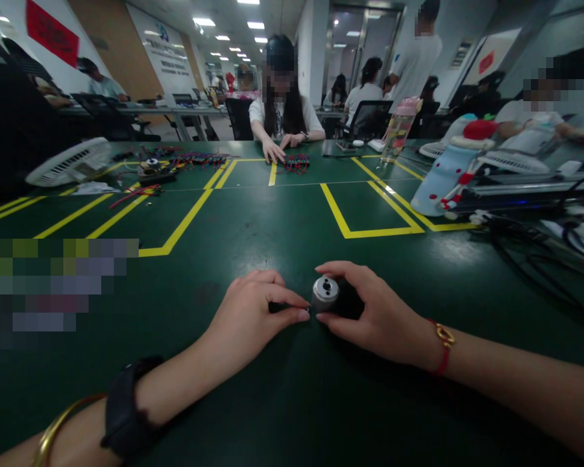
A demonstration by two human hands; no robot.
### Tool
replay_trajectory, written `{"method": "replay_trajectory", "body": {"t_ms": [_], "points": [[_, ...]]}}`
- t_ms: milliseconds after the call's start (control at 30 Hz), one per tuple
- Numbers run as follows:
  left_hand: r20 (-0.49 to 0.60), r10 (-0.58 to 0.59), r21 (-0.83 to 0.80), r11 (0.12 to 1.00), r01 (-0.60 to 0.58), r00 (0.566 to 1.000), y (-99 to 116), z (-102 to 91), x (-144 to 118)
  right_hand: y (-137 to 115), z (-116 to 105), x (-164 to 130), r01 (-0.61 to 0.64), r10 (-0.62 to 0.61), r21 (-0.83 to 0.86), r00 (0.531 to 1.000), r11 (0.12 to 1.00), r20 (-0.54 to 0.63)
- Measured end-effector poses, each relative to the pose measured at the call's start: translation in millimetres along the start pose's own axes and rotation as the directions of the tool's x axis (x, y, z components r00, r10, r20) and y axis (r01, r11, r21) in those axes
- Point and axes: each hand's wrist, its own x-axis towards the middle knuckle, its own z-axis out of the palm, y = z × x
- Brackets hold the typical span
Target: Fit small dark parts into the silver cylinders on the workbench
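Observation:
A short silver metal cylinder [326,293] stands upright on the green table, with a dark central hole and smaller holes in its top face. Around it curve the thumb and index finger of my right hand [374,311], the thumb at its near side and the index finger behind it. Just to the left, my left hand [253,308] is closed in a pinch, thumb against index finger. Something tiny and dark shows at those fingertips, too small to name, right beside the cylinder.
Across the green table [253,220], marked with yellow tape [189,220], a person handles wired parts [296,162]. A blue bottle [440,175], dark cables [520,259] and a white fan [516,163] are at the right. Another white fan [71,162] lies at the left.

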Motion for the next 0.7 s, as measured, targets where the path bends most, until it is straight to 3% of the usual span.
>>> {"method": "replay_trajectory", "body": {"t_ms": [133, 267, 333, 400, 467, 533, 633, 700], "points": [[0.001, -0.070, -0.070, 0.995, 0.070, 0.998, 1, -14.9, -4, 1, -11, 4, -0.017, 0.017, -0.001, 1.000, 1.000, -0.020], [-0.016, -0.296, -0.086, 0.952, 0.293, 0.955, -12, -49.9, -25, 33, -52, 0, -0.195, 0.163, -0.153, 0.966, 0.969, -0.202], [-0.050, -0.414, -0.092, 0.908, 0.409, 0.909, -24, -65.0, -38, 62, -79, -9, -0.348, 0.263, -0.247, 0.910, 0.904, -0.321], [-0.094, -0.523, -0.105, 0.852, 0.514, 0.847, -37, -73.7, -48, 94, -103, -22, -0.519, 0.369, -0.311, 0.824, 0.796, -0.430], [-0.120, -0.582, -0.112, 0.813, 0.572, 0.804, -47, -76.1, -54, 121, -122, -33, -0.647, 0.462, -0.338, 0.742, 0.684, -0.486], [-0.121, -0.598, -0.108, 0.801, 0.589, 0.792, -51, -74.7, -57, 137, -133, -40, -0.706, 0.521, -0.349, 0.698, 0.616, -0.492], [-0.111, -0.594, -0.103, 0.804, 0.585, 0.797, -50, -71.7, -56, 132, -130, -38, -0.722, 0.466, -0.422, 0.683, 0.549, -0.562], [-0.110, -0.588, -0.099, 0.809, 0.580, 0.802, -48, -71.0, -55, 108, -115, -30, -0.632, 0.326, -0.523, 0.760, 0.571, -0.562]]}}
